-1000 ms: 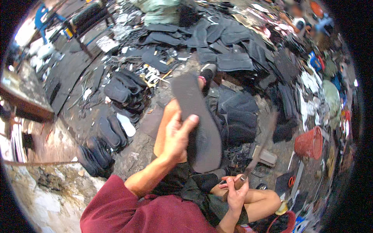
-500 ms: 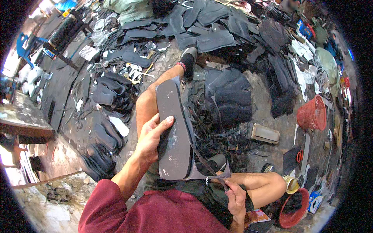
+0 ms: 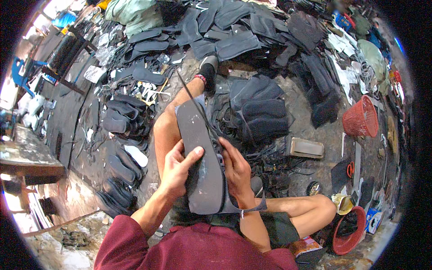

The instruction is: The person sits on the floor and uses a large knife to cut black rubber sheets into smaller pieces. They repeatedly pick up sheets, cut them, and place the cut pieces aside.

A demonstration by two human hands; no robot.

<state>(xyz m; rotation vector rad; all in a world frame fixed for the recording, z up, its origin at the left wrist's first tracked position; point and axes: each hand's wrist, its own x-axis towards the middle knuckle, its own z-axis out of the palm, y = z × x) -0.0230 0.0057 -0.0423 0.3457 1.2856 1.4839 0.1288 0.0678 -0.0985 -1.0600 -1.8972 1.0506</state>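
While the left hand (image 3: 176,168) held the long grey sole (image 3: 204,175) by its left side, its thumb lay flat on top and the other fingers went around the edge and under, where most could not be seen. That looked like a good way to hold it, since the top and the right side were free and the sole was less likely to slip. The sole was up over the person's lap, beside the bent left knee (image 3: 165,128), with its long way pointing away from the belly, maybe so that both hands could reach it easily. The right hand (image 3: 237,172) was curled close to the sole's right edge and seemed closed around a long thin knife (image 3: 195,101), but its handle was hidden. The blade pointed up and to the left, along the top right part of the sole. A thin grey flap (image 3: 253,208) stuck out by the right wrist. Both elbows were bent, and the arms came in from each side. Dark cut pieces (image 3: 264,118) sat on the floor (image 3: 297,177) past the hands, perhaps to be near.
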